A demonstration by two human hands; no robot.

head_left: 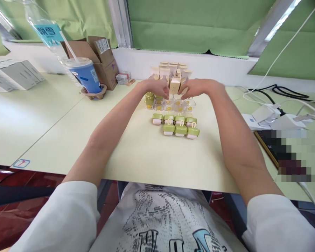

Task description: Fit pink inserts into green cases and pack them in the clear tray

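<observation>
At the back of the table, my left hand (159, 87) and my right hand (195, 88) come at a small beige box (175, 85) from its two sides. The fingers of both are bent in against its edges, the fingertips partly hidden. Behind it stand several more beige boxes (165, 71) with raised flaps. Just in front of my hands sits a group of clear little containers (179, 105) with yellow marks inside, with green-topped ones (149, 101) at its left end. Nearer to me, two rows of small green-lidded cases (181, 130) with pale loops lie on the table.
On the left are a blue cup (86, 77) with a straw in a cardboard holder, a plastic bottle (48, 33), an open carton (103, 64) and white boxes (18, 75). Plugs (267, 113), cables and a partly blurred phone (267, 143) lie at the right.
</observation>
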